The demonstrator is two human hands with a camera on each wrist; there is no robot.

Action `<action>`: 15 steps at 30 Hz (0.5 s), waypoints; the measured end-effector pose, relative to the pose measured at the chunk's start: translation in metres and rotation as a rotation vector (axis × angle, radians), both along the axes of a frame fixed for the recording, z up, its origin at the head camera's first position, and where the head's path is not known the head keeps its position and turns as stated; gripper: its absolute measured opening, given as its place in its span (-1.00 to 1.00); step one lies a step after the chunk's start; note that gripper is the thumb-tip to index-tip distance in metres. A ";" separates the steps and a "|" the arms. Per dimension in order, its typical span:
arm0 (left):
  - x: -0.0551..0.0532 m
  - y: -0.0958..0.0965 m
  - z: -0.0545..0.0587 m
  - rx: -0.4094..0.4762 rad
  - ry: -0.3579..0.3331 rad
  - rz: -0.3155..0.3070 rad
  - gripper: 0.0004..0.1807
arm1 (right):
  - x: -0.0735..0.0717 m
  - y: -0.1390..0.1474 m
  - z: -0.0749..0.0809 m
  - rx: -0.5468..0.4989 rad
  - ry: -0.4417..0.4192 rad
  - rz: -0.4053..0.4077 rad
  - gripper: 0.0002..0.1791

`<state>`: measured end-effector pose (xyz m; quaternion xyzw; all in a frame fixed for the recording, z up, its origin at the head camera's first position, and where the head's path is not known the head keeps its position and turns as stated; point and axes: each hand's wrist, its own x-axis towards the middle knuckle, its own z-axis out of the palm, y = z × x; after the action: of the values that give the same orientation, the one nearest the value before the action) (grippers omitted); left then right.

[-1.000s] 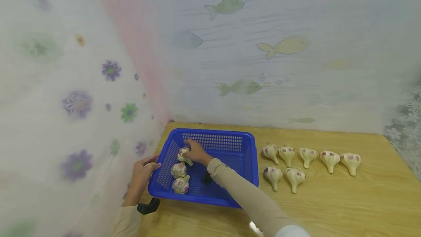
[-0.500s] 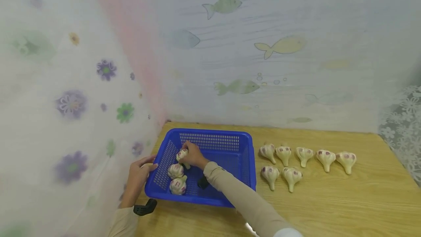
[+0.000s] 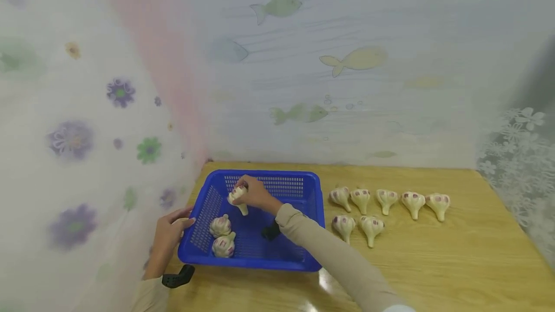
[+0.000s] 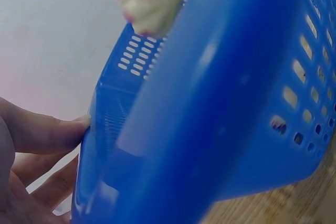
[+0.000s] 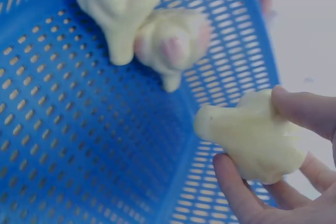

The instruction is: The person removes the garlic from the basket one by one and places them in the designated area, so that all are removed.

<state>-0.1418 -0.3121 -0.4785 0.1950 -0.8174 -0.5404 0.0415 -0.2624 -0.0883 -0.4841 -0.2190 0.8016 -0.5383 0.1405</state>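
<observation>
A blue plastic basket [image 3: 251, 265] with perforated sides stands on the left of the table. My right hand [image 3: 256, 193] grips a garlic bulb [image 5: 257, 140] above the basket's far left part, thumb on one side and fingers on the other. The bulb is cream-white with purple patches and a stubby stem. Two more garlic bulbs, one [image 3: 220, 225] just behind the other [image 3: 223, 246], lie along the left wall inside. At the basket's left rim, my left hand [image 3: 167, 235] holds on, its thumb [image 4: 58, 134] against the edge and its fingers outside.
Several garlic bulbs [image 3: 386, 200] lie in two rows on the wooden table [image 3: 433, 264] right of the basket. A wall [image 3: 182, 110] with flowers and fish runs along the left and back. Black wrist devices [image 3: 178, 277] sit at both wrists.
My right hand has lifted the garlic bulb from beside the other two up over the basket. The left hand stays at the rim. The whole head view has shifted slightly.
</observation>
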 end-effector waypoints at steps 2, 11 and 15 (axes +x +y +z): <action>0.000 -0.001 0.000 0.001 -0.006 -0.002 -0.54 | 0.001 0.007 0.008 -0.014 -0.014 0.014 -0.58; 0.001 -0.006 -0.002 -0.024 -0.034 -0.015 -0.52 | 0.010 0.040 0.037 -0.117 -0.069 0.066 -0.58; -0.002 -0.004 -0.004 -0.020 -0.045 -0.020 -0.52 | 0.020 0.061 0.051 -0.157 -0.085 0.088 -0.59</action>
<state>-0.1441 -0.3160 -0.4828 0.1985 -0.8254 -0.5282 0.0195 -0.2428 -0.0271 -0.4327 -0.2416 0.7397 -0.6017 0.1801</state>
